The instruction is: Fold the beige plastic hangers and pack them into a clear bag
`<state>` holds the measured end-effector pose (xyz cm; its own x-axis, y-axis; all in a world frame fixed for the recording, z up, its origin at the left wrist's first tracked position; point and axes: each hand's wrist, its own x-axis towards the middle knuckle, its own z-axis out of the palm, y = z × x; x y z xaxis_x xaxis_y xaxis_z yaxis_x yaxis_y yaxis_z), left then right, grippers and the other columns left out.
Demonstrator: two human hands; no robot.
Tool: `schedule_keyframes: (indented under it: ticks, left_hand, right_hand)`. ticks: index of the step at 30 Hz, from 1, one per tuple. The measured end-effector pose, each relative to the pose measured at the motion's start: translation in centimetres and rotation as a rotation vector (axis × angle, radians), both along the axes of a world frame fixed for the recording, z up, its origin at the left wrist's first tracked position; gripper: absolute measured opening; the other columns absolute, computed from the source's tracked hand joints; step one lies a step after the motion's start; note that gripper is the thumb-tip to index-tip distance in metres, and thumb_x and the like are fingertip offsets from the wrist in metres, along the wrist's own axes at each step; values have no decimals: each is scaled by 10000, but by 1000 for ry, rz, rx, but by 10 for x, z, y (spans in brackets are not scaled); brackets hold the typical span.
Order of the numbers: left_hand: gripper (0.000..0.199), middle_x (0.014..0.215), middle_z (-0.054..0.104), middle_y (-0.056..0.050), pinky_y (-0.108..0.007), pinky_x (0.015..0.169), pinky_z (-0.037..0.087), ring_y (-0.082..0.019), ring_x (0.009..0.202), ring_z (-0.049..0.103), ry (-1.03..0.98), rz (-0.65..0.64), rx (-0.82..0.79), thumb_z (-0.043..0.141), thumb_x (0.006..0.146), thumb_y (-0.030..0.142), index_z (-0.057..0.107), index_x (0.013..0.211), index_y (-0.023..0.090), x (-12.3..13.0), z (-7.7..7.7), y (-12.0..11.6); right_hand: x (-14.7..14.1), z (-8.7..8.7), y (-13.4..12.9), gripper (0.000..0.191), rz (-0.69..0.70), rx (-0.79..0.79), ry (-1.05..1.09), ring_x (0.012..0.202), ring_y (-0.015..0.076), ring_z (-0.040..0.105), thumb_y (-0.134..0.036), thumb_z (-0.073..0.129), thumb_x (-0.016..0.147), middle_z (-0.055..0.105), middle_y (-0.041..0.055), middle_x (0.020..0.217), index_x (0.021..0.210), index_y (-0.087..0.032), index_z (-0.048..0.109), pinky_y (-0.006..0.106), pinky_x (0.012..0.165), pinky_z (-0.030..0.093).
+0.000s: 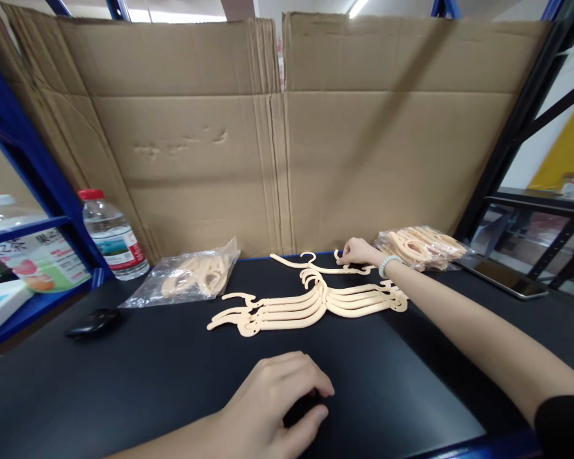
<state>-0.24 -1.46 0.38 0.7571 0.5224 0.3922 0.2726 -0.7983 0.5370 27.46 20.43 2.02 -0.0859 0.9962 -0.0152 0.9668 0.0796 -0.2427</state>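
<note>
In the head view, my left hand (280,401) is over the front of the dark table, fingers curved and thumb apart, holding nothing. Farther back, my right hand (358,252), with a beaded bracelet at the wrist, is closed with a small curved cream hanger part (337,256) showing at its fingertips. Just below it lies a cream plastic hanger (291,262) with its hook upward. Nearer to me, several matching hangers (291,313) lie overlapped in a row, hooks bunched in the middle. My fingers partly hide what the right hand grips.
Clear plastic bags of cream hangers lie at left (196,275) and right (418,247). A black computer mouse (93,323) and a red-capped water bottle (112,239) stand left. A phone-like flat device (504,277) lies right. A cardboard wall (196,146) closes off the back.
</note>
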Motion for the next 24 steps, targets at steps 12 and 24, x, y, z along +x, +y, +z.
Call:
schedule_keyframes:
  ticks: [12, 24]
  left_hand:
    - [174, 856, 643, -51, -243, 715, 481, -152, 769, 594, -32, 21, -91, 518, 822, 83, 600, 948, 170, 0, 1, 2]
    - [212, 547, 529, 59, -247, 612, 435, -118, 548, 522, -211, 305, -431, 670, 806, 292, 626, 981, 180, 2, -7, 13]
  right_hand:
    - [8, 5, 2, 183, -86, -88, 117, 734, 131, 624, -288, 610, 934, 645, 40, 882, 919, -107, 635, 270, 658, 545]
    - [-39, 41, -87, 75, 259, -1, 583, 621, 117, 626, -166, 613, 826, 677, 38, 736, 865, -115, 652, 218, 589, 507]
